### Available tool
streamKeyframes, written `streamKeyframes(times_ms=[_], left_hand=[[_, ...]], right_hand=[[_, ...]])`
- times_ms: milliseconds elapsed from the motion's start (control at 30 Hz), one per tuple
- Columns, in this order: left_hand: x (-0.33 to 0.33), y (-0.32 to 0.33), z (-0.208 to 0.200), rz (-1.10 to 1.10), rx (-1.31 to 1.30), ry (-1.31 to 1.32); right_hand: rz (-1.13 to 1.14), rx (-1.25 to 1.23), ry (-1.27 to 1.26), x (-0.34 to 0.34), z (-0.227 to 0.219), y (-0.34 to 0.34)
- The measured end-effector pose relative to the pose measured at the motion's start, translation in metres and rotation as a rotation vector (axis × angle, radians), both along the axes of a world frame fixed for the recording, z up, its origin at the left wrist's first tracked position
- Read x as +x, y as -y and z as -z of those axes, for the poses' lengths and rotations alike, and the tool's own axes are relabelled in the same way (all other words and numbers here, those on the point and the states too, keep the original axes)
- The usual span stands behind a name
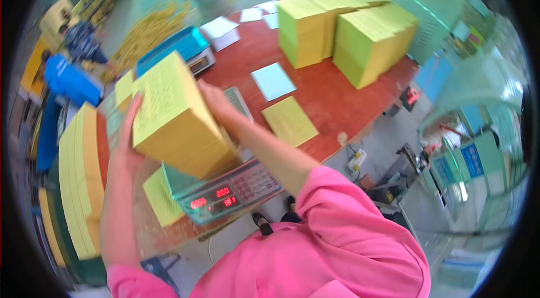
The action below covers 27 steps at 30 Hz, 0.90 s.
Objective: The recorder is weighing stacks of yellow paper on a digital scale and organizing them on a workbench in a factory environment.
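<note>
A thick block of stacked yellow paper sheets [169,98] is clasped between my two hands, tilted over a digital counting scale [230,191] with lit red digits. My left hand [128,138] presses on its left side, fingers reaching up toward the top. On the opposite side, my right hand [216,101] grips the block, its fingertips partly hidden behind it. Whether the block's underside touches the scale's pan cannot be made out. Beside the scale, at the left, lies a loose yellow sheet pile [162,197].
Tall yellow paper stacks [365,48] stand at the table's far right. A yellow sheet [289,122] and a white sheet [273,81] lie on the red table [332,112]. A second scale with a blue tray [171,50] sits behind. More paper stacks [79,180] line the left; people work beyond.
</note>
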State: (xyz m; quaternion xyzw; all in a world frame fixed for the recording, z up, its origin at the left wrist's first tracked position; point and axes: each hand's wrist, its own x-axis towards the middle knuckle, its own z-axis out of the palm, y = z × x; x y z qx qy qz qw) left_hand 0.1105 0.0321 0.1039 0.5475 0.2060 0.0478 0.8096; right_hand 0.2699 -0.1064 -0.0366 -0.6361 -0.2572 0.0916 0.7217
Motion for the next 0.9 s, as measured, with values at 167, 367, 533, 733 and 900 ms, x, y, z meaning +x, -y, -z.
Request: streamKeyframes(times_ms=[167,367,533,733,900], left_hand=[[-0.019,0.016,-0.013,0.101,-0.059,-0.136],[-0.012,0.042,-0.012,0.27,0.065,-0.142],[0.0,0.047,-0.01,0.387,0.012,-0.146],[0.017,0.078,-0.009,0.559,-0.081,-0.098],[0.025,0.123,-0.01,0.565,-0.096,-0.048]], right_hand=[[0.022,-0.032,-0.194,-0.051,-0.02,0.048],[0.289,0.084,-0.095,-0.098,-0.004,0.126],[0.08,-0.072,-0.672,-0.158,0.006,0.209],[-0.123,0.498,-1.049,-0.175,0.033,0.186],[0.114,-0.078,-0.207,-0.151,0.038,0.237]])
